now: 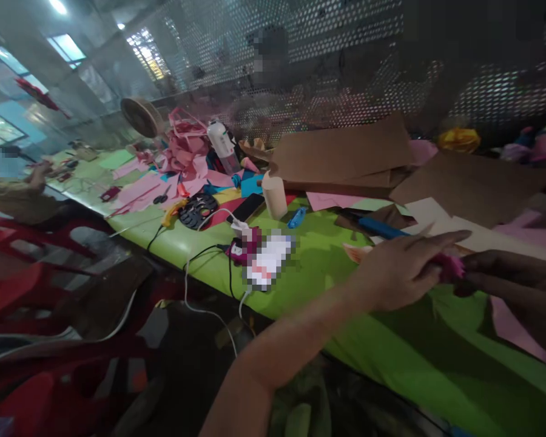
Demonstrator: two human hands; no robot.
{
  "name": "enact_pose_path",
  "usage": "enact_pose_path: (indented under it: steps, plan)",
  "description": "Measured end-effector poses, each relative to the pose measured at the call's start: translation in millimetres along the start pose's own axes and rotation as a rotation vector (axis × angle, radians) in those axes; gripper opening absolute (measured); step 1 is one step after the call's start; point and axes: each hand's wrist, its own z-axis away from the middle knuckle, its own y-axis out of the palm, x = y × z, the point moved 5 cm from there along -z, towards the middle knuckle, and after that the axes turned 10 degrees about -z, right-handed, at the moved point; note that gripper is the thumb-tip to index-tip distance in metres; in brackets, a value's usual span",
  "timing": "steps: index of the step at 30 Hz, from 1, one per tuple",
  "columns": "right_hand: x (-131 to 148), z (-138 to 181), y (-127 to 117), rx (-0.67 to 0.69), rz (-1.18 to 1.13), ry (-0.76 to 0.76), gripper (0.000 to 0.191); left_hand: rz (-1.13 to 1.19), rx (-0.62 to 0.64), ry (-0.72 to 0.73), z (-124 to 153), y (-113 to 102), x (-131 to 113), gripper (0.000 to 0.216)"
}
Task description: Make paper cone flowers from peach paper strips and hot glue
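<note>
A small bright pink piece with a jagged edge (454, 267), which looks like crepe or cut paper, sits between my two hands. My left hand (398, 273) reaches in from below with its thumb and fingers closed on one side of the piece and its index finger stretched past it. From the right edge, my right hand (505, 276) pinches the other side, in shadow; its fingertips are partly hidden. Just behind my left hand lies a blue-handled tool (382, 227), its kind unclear. Pale sheets of paper (473, 233) lie behind the hands.
A phone with a lit screen (270, 261), cabled to a plug, lies on the green tabletop (309, 285). Beyond are a cream roll (275, 197), brown cardboard (341, 152), a white bottle (221, 142) and pink paper scraps (184, 149). Another person (18, 188) sits far left near red chairs.
</note>
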Motion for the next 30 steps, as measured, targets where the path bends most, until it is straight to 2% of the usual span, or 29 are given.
enact_pose_path:
  steps: [3, 6, 8, 17, 24, 30]
  plan:
    - [11.9, 4.8, 13.9, 0.022, -0.044, -0.019, 0.044, 0.109, -0.062, 0.006, 0.6, 0.9, 4.9, 0.051]
    - [18.3, 6.1, 23.8, 0.014, -0.134, -0.072, 0.042, 0.070, -0.140, -0.075, 1.4, 1.7, 14.8, 0.037]
    - [19.0, 5.5, 26.6, 0.012, -0.153, -0.101, 0.044, 0.022, -0.138, -0.062, 1.3, 2.9, 16.8, 0.031]
    - [22.4, 7.7, 27.9, 0.008, -0.076, -0.231, 0.043, -0.063, -0.118, -0.006, 1.6, 3.8, 20.1, 0.044]
    - [23.1, 10.7, 31.0, -0.004, -0.106, -0.265, 0.041, -0.153, -0.080, 0.017, 0.9, 8.9, 20.1, 0.031]
    - [27.0, 13.1, 31.7, -0.015, -0.141, -0.271, 0.037, -0.119, -0.106, 0.045, 1.4, 8.5, 18.6, 0.033]
